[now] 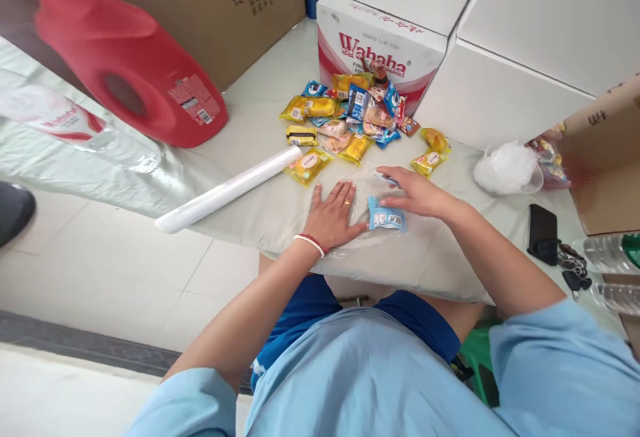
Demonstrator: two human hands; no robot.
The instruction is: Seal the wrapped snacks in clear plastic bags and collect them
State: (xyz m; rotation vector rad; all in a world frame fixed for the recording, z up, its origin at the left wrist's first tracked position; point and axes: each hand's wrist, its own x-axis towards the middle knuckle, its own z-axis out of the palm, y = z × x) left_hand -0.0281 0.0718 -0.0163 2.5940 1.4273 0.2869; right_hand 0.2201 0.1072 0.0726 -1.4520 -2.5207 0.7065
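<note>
My left hand (pixel 334 216) lies flat with its fingers spread on a thin sheet of clear plastic (pixel 364 187) on the covered table. Its thumb reaches to the edge of a light blue snack packet (pixel 387 216). My right hand (pixel 415 192) hovers just over that packet from the right, thumb and forefinger apart. The thumb is at the packet's upper edge; whether it touches is hard to tell. A small bluish piece shows under the right fingers, mostly hidden. Behind both hands sits a pile of wrapped snacks (pixel 356 114), yellow, blue and brown, with a yellow packet (pixel 309 166) at its near left.
A white roll (pixel 230 190) lies to the left, beside a red jug (pixel 135 70) and a water bottle (pixel 75 120). White cartons (pixel 383 40) stand behind the snacks. On the right are a white plastic bag (pixel 507 168), a phone (pixel 543 234), keys (pixel 573 260) and bottles (pixel 607 254).
</note>
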